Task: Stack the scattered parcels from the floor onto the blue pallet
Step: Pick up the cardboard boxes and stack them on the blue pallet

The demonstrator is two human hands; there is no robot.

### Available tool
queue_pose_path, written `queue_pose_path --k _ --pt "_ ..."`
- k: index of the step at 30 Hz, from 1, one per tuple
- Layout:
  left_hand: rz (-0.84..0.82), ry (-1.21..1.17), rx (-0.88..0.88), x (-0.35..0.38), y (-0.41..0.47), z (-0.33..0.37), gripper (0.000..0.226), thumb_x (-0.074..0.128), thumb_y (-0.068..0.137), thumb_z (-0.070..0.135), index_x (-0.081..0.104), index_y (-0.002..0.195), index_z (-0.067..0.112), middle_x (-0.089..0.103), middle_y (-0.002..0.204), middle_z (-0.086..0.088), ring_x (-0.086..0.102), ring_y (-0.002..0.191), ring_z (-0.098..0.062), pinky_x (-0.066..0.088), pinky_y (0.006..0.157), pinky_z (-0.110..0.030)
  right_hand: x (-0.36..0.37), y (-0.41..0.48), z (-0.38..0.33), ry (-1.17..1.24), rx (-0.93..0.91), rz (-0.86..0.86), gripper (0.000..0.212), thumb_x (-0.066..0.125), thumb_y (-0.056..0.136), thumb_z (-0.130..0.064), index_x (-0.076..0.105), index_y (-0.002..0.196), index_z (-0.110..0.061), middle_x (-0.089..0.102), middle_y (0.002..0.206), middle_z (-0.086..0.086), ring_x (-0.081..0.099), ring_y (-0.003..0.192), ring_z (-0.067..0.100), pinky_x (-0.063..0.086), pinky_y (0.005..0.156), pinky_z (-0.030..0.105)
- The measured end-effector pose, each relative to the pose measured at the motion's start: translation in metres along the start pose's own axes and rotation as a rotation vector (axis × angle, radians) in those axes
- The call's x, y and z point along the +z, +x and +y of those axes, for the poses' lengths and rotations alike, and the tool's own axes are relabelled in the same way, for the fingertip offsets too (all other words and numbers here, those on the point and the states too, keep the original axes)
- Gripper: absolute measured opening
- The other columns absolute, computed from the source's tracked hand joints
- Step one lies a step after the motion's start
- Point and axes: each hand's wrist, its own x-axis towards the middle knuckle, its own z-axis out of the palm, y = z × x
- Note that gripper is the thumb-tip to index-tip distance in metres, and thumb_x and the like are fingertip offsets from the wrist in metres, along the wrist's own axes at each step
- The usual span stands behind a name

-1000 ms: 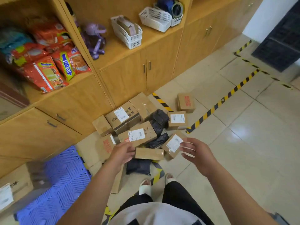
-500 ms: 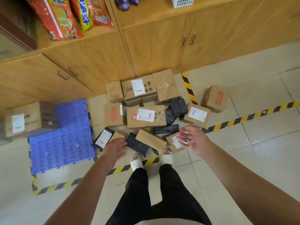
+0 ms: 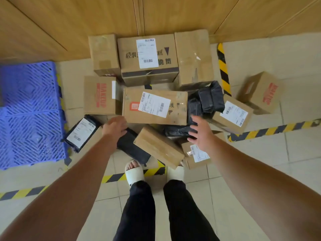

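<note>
cardboard and black plastic lie heaped on the tiled floor (image 3: 260, 171) against the wooden cabinet (image 3: 69, 23), and the blue pallet (image 3: 29, 110) sits off to the left, just beside the heap. both arms reach down toward the labelled box (image 3: 154, 106) that lies across the middle of the pile. the left hand (image 3: 115, 126) is at its near left corner with fingers loosely bent and holding nothing; whether it touches the cardboard yet i cannot tell. the right hand (image 3: 199, 132) is spread wide with fingers apart, over the black bags (image 3: 208, 100) by the box's right end, also gripping nothing. my read is that this is the reach before a two-handed lift. the trouble i'd expect comes from how the box is bedded: it rests on other parcels rather than on the floor, and a plain brown box (image 3: 158, 146) and a flat black mailer (image 3: 133, 148) lie just below its near edge, so pulling it up could set those sliding onto the slippered feet (image 3: 134, 171) close by (open toes, not much protection). the right hand could also catch slick bag plastic along with the corner, which would make a weak, slipping hold. a labelled mailer (image 3: 81, 132) lies between the heap and the pallet, right in the path of the carry, and could be stepped on.
</note>
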Motion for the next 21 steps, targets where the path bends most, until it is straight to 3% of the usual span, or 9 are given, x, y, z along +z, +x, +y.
queue_pose_path --k 1,3,5,9,12,15,19,21 --pt "0.033 -0.005 0.022 0.006 0.020 0.002 0.045 0.051 0.096 0.017 0.050 0.137 -0.001 0.049 0.144 -0.023 0.056 0.091 -0.016 0.048 0.084 -0.031 0.008 0.021 0.001 -0.017 -0.007 0.019 0.049 0.055 0.096 -0.042 0.048 0.141 -0.024 0.046 0.147 0.006 0.044 0.135 0.029 0.040 0.106 0.051" --pt "0.092 0.023 0.026 0.014 0.061 0.006 0.046 0.054 0.089 0.034 0.058 0.131 0.016 0.059 0.135 -0.012 0.056 0.102 -0.016 0.046 0.096 -0.033 0.024 0.057 0.004 -0.077 -0.019 0.035 0.059 0.059 0.087 -0.055 0.049 0.139 -0.029 0.047 0.144 0.004 0.045 0.130 0.028 0.042 0.096 0.048" --pt "0.126 0.106 0.027 0.018 0.099 0.005 0.056 0.055 0.077 0.054 0.060 0.126 0.028 0.064 0.121 -0.003 0.061 0.109 -0.023 0.047 0.101 -0.043 0.037 0.086 0.007 -0.118 -0.046 0.034 0.068 0.058 0.078 -0.065 0.050 0.136 -0.032 0.050 0.139 0.002 0.047 0.125 0.026 0.039 0.090 0.046" --pt "0.138 0.206 0.073 0.024 0.144 0.002 0.062 0.054 0.088 0.054 0.048 0.140 0.020 0.059 0.128 -0.004 0.056 0.116 -0.026 0.043 0.104 -0.045 0.054 0.132 0.006 -0.135 -0.106 0.060 0.055 0.052 0.083 -0.069 0.054 0.121 -0.030 0.059 0.115 0.001 0.051 0.108 0.023 0.036 0.093 0.044" --pt "0.157 0.230 0.054 0.024 0.171 -0.008 0.064 0.054 0.090 0.051 0.044 0.143 0.018 0.055 0.135 -0.005 0.054 0.121 -0.028 0.042 0.098 -0.039 0.055 0.163 0.009 -0.152 -0.137 0.134 0.078 0.049 0.069 -0.081 0.053 0.131 -0.033 0.058 0.126 0.005 0.053 0.111 0.027 0.040 0.098 0.051" --pt "0.130 0.215 -0.010 0.022 0.186 -0.020 0.055 0.052 0.092 0.048 0.050 0.138 0.017 0.058 0.130 -0.005 0.055 0.109 -0.023 0.040 0.087 -0.035 0.059 0.166 0.010 -0.180 -0.126 0.134 0.067 0.047 0.084 -0.073 0.048 0.136 -0.031 0.056 0.121 0.002 0.050 0.110 0.025 0.037 0.094 0.044" --pt "0.043 0.183 -0.037 0.028 0.183 -0.023 0.051 0.054 0.090 0.057 0.053 0.127 0.022 0.063 0.112 0.001 0.057 0.096 -0.017 0.039 0.091 -0.039 0.058 0.163 0.011 -0.126 -0.082 0.100 0.061 0.053 0.085 -0.068 0.053 0.133 -0.031 0.058 0.124 0.003 0.052 0.112 0.025 0.038 0.097 0.043" --pt "0.005 0.157 -0.051 0.026 0.176 -0.021 0.057 0.056 0.082 0.063 0.057 0.125 0.025 0.066 0.113 0.001 0.061 0.099 -0.018 0.040 0.090 -0.038 0.055 0.155 0.010 -0.063 -0.057 0.056 0.048 0.055 0.087 -0.063 0.060 0.122 -0.029 0.064 0.115 0.002 0.056 0.105 0.024 0.041 0.084 0.039"
